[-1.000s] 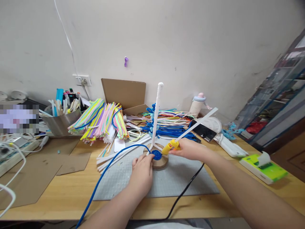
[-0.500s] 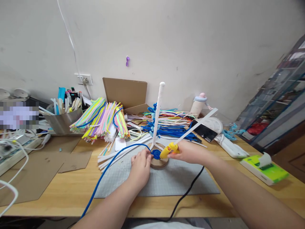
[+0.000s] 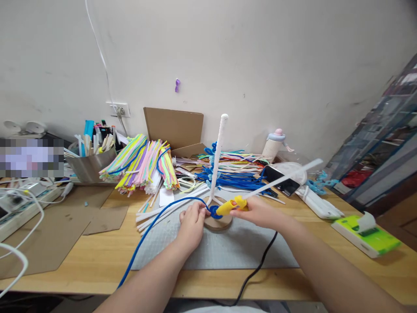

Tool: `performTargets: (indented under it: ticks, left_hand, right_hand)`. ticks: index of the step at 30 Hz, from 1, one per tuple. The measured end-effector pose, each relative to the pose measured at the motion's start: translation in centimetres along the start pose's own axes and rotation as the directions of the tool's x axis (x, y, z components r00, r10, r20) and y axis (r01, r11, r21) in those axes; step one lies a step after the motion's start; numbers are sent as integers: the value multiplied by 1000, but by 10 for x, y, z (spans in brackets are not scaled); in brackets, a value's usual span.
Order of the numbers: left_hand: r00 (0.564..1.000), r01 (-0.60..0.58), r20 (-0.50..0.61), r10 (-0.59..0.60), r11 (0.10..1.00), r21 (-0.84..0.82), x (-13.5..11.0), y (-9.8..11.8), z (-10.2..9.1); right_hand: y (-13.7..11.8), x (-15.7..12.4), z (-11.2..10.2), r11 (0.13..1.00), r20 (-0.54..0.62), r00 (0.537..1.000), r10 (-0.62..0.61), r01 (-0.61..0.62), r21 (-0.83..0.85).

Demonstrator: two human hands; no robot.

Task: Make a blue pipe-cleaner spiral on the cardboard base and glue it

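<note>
My right hand grips a yellow glue gun, a long whitish glue stick jutting from its back. The gun's nozzle is at a blue pipe cleaner coil on a round cardboard base; whether it touches cannot be told. My left hand pinches the blue pipe cleaner beside the coil, and its long tail arcs left toward the table's front edge. From the base rises a white-wrapped post, splayed at its foot, with blue loops behind it.
A grey cutting mat lies under the base. Behind are bundles of coloured pipe cleaners, loose blue stems and a phone. A tissue pack sits right; cardboard lies left. A black cord crosses the front edge.
The glue gun has tilted, its stick now lying flatter, and its nozzle covers more of the coil. My left hand stays by the coil. The whole view has shifted slightly.
</note>
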State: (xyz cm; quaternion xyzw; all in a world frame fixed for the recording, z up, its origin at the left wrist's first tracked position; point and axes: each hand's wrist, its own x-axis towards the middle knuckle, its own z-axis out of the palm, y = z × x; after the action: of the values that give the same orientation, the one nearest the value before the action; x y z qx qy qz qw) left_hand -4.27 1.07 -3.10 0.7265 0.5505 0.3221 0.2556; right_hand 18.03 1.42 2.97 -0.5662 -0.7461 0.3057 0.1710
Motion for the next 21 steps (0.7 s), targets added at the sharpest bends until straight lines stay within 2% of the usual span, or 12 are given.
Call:
performTargets:
  ticks: [2, 4, 7, 9, 10, 12, 13, 15, 17, 18, 20, 21]
  left_hand:
    - [1000, 4, -5, -4, 1000, -10, 0, 0, 0]
    - [1000, 4, -12, -4, 1000, -18, 0, 0, 0]
    - [1000, -6, -22, 5, 1000, -20, 0, 0, 1]
    - [999, -14, -32, 14, 1000, -14, -1, 1, 2]
    - [999, -19, -38, 18, 1000, -8, -1, 1, 2]
    - [998, -29, -51, 30, 1000, 8, -2, 2, 2]
    - [998, -36, -55, 37, 999, 16, -3, 2, 2]
    - [997, -51, -60, 53, 998, 35, -3, 3, 2]
    - [996, -65, -58, 68, 997, 50, -3, 4, 2]
    - [996, -69, -57, 72, 996, 57, -3, 3, 2]
    - [996, -72, -56, 76, 995, 69, -3, 2, 3]
    - [996, -72, -55, 77, 995, 74, -3, 2, 4]
  right_hand:
    - [11, -6, 0, 981, -33, 993, 109, -102, 165]
    - [27, -13, 0, 886, -77, 977, 200, -147, 440]
    - [52, -24, 5, 562, -73, 943, 324, -130, 817]
    - [65, -31, 10, 381, 15, 915, 403, -182, 906]
    - [70, -34, 13, 340, 60, 903, 426, -221, 914]
    - [77, -37, 17, 355, 121, 881, 458, -305, 884]
    - [79, -38, 18, 405, 130, 869, 478, -349, 845]
    - [81, -37, 16, 577, 97, 837, 538, -450, 681]
    - [79, -35, 10, 763, -9, 804, 594, -559, 324]
    - [76, -34, 6, 799, -76, 797, 599, -589, 120]
    - [65, -30, -1, 782, -189, 798, 572, -600, -171]
    - [56, -28, -3, 790, -236, 821, 521, -568, -231]
